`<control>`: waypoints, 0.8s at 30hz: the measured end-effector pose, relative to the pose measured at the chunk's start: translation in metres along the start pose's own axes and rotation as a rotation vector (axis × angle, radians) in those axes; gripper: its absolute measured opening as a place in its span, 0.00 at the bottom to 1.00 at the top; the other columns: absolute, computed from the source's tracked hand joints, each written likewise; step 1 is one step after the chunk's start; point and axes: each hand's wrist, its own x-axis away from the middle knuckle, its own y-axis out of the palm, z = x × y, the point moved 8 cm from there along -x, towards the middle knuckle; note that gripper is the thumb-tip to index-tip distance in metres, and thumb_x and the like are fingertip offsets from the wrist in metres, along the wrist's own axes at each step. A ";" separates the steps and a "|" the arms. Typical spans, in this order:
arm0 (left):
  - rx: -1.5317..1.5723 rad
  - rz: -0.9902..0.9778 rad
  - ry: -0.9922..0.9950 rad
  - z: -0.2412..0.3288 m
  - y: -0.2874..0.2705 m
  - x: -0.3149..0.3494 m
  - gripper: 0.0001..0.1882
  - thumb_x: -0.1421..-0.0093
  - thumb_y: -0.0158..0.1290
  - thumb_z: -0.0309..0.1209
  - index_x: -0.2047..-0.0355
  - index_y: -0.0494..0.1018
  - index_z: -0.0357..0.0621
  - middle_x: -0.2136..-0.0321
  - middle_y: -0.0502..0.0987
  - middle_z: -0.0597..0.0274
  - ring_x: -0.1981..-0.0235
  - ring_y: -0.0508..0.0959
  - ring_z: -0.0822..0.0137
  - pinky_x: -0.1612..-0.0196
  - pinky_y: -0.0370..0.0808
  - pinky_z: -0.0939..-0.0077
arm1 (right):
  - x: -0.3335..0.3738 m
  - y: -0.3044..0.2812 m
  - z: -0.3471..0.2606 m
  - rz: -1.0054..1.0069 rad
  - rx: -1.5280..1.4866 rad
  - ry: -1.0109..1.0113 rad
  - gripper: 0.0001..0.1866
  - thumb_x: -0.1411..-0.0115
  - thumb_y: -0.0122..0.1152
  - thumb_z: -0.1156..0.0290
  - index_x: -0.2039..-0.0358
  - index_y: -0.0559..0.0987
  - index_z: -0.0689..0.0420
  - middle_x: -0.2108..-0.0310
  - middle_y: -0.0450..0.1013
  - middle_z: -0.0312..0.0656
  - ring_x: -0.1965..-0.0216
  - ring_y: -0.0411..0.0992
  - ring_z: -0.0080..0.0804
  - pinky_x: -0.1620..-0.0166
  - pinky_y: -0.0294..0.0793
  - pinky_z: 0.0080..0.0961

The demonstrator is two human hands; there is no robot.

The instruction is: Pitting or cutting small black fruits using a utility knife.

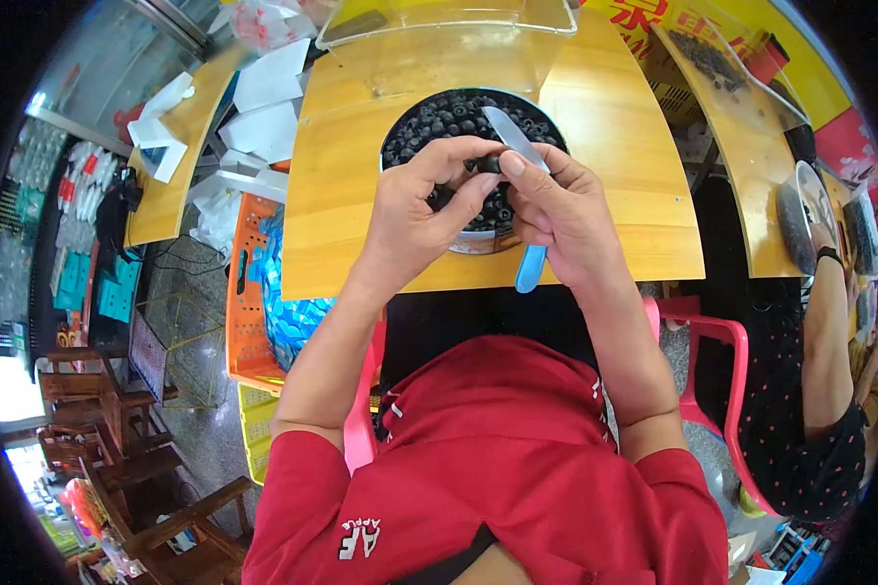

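Observation:
Both my hands meet over a round bowl [429,101] filled with small, dark, round pieces [449,117], several with ring-like openings. My left hand [415,210] pinches one dark round piece [485,164] between thumb and fingertips. Another dark piece [440,197] shows inside the curl of that hand. In my right hand [571,200] is a knife [530,268]; its blue handle points down toward me and its metal blade slants up to the left. The right thumb reaches across to the piece at my left fingertips. Whether the blade touches it, I cannot tell.
Behind the bowl stands a clear plastic bin [449,58] on the wooden table [624,175]. An orange crate [249,341] with blue packets is at the left. Wooden chairs [117,409] stand farther left. To the right, another person's arm [827,341] reaches to a metal bowl [798,219].

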 end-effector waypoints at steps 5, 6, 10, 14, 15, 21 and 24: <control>0.209 0.079 -0.129 -0.017 0.003 0.007 0.11 0.42 0.55 0.22 0.57 0.74 0.38 0.75 0.73 0.72 0.73 0.68 0.83 0.69 0.66 0.87 | -0.003 -0.002 0.002 -0.038 -0.069 -0.001 0.12 0.43 0.65 0.68 0.61 0.74 0.58 0.82 0.64 0.25 0.86 0.57 0.09 0.85 0.53 0.10; 0.247 0.061 -0.144 -0.019 0.004 0.008 0.11 0.41 0.55 0.23 0.57 0.74 0.39 0.73 0.74 0.72 0.72 0.68 0.83 0.68 0.66 0.88 | -0.002 -0.001 0.000 -0.041 -0.065 -0.007 0.13 0.43 0.65 0.69 0.61 0.73 0.58 0.82 0.64 0.25 0.86 0.57 0.09 0.85 0.53 0.10; 0.353 0.032 -0.217 -0.022 0.005 0.010 0.11 0.41 0.55 0.24 0.57 0.74 0.40 0.71 0.74 0.72 0.71 0.68 0.83 0.67 0.67 0.88 | 0.000 0.001 -0.008 -0.041 -0.011 -0.028 0.16 0.43 0.65 0.69 0.58 0.72 0.60 0.79 0.65 0.26 0.85 0.57 0.08 0.84 0.53 0.09; 0.442 0.002 -0.255 -0.021 0.008 0.007 0.11 0.40 0.55 0.26 0.57 0.74 0.40 0.73 0.74 0.73 0.74 0.66 0.84 0.72 0.64 0.89 | 0.001 0.004 -0.012 -0.058 0.004 -0.052 0.15 0.40 0.60 0.71 0.54 0.71 0.59 0.80 0.63 0.26 0.85 0.54 0.08 0.85 0.51 0.07; 0.478 -0.017 -0.301 -0.025 0.009 0.008 0.11 0.40 0.55 0.26 0.57 0.75 0.40 0.74 0.74 0.72 0.77 0.65 0.84 0.74 0.62 0.89 | 0.001 0.003 -0.011 -0.074 0.027 -0.045 0.14 0.39 0.59 0.71 0.54 0.72 0.59 0.79 0.65 0.27 0.85 0.54 0.08 0.85 0.51 0.07; 0.607 0.003 -0.376 -0.031 0.010 0.010 0.11 0.40 0.56 0.28 0.57 0.75 0.39 0.76 0.75 0.71 0.83 0.62 0.84 0.81 0.56 0.89 | 0.000 0.003 -0.014 -0.124 0.091 -0.062 0.11 0.35 0.53 0.69 0.56 0.75 0.61 0.72 0.74 0.34 0.85 0.55 0.09 0.84 0.52 0.08; 0.660 0.013 -0.379 -0.033 0.009 0.009 0.11 0.40 0.56 0.28 0.58 0.75 0.39 0.76 0.75 0.70 0.83 0.62 0.84 0.82 0.56 0.89 | 0.003 0.007 -0.023 -0.128 0.180 -0.161 0.12 0.34 0.51 0.69 0.55 0.76 0.62 0.69 0.76 0.36 0.85 0.55 0.09 0.84 0.53 0.09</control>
